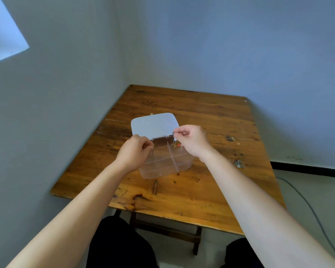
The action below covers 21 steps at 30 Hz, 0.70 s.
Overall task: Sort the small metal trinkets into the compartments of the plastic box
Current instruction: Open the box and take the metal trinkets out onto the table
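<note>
A clear plastic box (163,168) with inner dividers stands open on the wooden table (191,192), its white lid (154,125) tipped back. My right hand (191,140) is over the box's far right corner, fingers pinched on a thin metal chain trinket (174,139) that dangles into the far right compartment. A small gold and red trinket (177,145) lies in that compartment. My left hand (134,153) rests at the box's far left edge with fingers curled; whether it grips the box wall is unclear. Another silver chain trinket (238,163) lies on the table to the right.
The table stands in a corner, with walls close at the left and behind. A small dark item (230,138) lies on the table at the right. A cable (306,202) runs along the floor at the right. My knees show below the table's near edge.
</note>
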Each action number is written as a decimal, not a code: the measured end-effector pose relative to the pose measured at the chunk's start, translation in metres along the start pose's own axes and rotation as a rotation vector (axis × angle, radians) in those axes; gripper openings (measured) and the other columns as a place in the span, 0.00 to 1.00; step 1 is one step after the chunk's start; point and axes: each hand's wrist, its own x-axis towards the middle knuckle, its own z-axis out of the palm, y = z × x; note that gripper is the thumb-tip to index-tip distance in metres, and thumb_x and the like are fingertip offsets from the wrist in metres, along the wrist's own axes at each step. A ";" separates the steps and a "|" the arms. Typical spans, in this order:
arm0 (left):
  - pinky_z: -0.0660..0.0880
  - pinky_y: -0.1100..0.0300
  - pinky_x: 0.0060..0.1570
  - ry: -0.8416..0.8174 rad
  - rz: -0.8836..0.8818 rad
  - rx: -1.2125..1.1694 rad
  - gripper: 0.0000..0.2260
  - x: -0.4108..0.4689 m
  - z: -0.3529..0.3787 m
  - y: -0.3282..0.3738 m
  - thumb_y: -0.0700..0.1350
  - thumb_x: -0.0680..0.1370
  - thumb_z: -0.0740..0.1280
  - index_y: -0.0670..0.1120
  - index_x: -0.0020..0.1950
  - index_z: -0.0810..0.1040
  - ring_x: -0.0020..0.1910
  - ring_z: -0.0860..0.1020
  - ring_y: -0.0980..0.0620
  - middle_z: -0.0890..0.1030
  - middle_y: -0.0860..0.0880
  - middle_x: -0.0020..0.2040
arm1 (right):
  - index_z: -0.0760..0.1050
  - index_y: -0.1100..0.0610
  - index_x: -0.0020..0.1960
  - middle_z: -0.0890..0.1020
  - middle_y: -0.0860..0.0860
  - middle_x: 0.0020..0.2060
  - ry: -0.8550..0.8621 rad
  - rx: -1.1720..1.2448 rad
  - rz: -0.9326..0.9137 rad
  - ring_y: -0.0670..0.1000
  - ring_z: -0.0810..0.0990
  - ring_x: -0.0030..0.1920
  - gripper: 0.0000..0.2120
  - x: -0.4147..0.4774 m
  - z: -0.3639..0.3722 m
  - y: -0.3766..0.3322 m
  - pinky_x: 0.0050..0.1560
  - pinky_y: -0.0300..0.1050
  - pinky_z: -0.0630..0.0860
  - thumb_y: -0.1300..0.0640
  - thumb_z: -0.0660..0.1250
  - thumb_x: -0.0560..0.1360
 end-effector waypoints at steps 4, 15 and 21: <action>0.72 0.65 0.36 0.105 -0.041 -0.244 0.04 -0.003 -0.004 0.031 0.43 0.81 0.66 0.46 0.52 0.80 0.41 0.79 0.54 0.82 0.49 0.46 | 0.83 0.52 0.56 0.84 0.46 0.49 0.085 0.138 -0.003 0.46 0.83 0.48 0.08 -0.022 -0.039 -0.002 0.43 0.39 0.82 0.58 0.69 0.79; 0.82 0.59 0.45 0.087 0.046 -0.734 0.05 -0.016 0.007 0.124 0.42 0.81 0.65 0.44 0.52 0.81 0.46 0.83 0.51 0.85 0.47 0.46 | 0.85 0.45 0.49 0.86 0.42 0.44 0.301 0.118 -0.033 0.40 0.82 0.46 0.06 -0.087 -0.138 0.009 0.48 0.35 0.78 0.55 0.74 0.75; 0.81 0.56 0.41 -0.055 -0.024 -0.828 0.05 -0.037 0.057 0.148 0.41 0.80 0.66 0.42 0.49 0.81 0.45 0.83 0.46 0.85 0.44 0.44 | 0.85 0.48 0.49 0.85 0.42 0.45 0.311 0.091 0.061 0.38 0.81 0.45 0.05 -0.124 -0.153 0.035 0.41 0.29 0.75 0.57 0.73 0.75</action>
